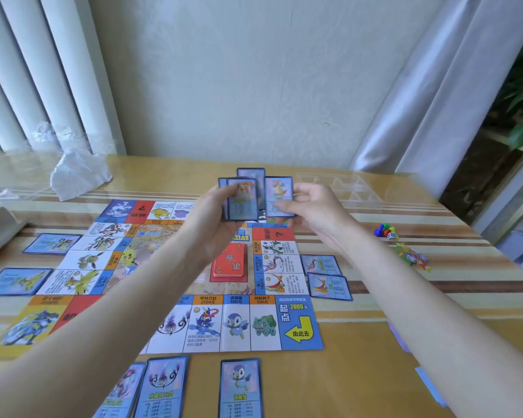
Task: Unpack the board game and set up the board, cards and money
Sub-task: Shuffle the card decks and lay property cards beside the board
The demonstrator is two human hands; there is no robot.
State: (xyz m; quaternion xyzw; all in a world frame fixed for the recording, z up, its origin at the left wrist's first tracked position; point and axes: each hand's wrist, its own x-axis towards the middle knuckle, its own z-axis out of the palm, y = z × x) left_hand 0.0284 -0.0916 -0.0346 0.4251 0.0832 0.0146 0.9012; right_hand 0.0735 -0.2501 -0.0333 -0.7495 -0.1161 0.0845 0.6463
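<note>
Two hands sort cards above the far side of the board (299, 330), which lies flat on the table (360, 372).
Left hand (215, 218) clasps the deck (240, 200); right hand (311, 206) pinches one card (280, 194), upright, long axis vertical, face toward the person. Best matched to its board square, then laid just outside it.

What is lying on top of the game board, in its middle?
On the game board lies a red card stack, flat, near the centre. The left hand and its forearm cover the stack's left edge and part of the board's middle, so anything there is hidden.
</note>
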